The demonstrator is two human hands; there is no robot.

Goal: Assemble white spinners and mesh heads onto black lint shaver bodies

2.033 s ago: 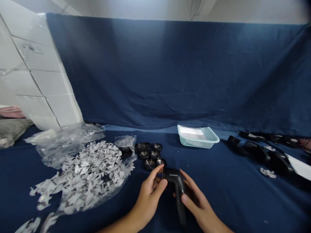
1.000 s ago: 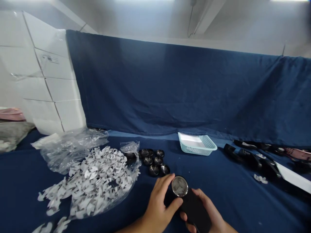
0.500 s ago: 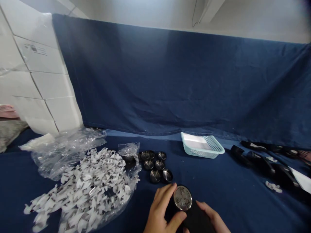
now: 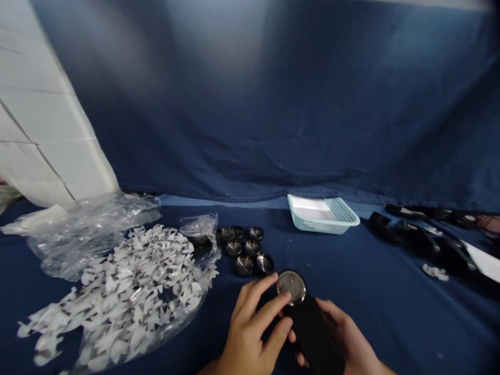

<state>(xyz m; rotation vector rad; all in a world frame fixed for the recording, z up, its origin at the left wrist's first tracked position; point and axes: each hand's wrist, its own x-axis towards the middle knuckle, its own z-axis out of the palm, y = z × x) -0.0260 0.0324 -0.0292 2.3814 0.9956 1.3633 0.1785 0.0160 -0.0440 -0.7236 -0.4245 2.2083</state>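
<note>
Both hands are working low in the centre of the frame over the blue-draped desk (image 4: pixel 390 312). The right hand (image 4: pixel 347 338) is gripping a black handheld device (image 4: pixel 314 333) around its body, fingers wrapped underneath. The device's long axis is running from the lower right of the frame up toward the centre, with its round perforated metal head (image 4: pixel 291 286) at the upper end, facing the camera. The left hand (image 4: pixel 250 328) is nearer that head: its index fingertip is touching the left rim of the mesh, thumb pressing on the body just below, the other fingers loosely curled. Just above the head, a cluster of small black-and-metal caps (image 4: pixel 244 250) is lying on the desk. A pile of white cut-outs on clear plastic (image 4: pixel 125 281) is spreading across the lower left. A pale basket (image 4: pixel 324 213) is sitting right of centre.
</note>
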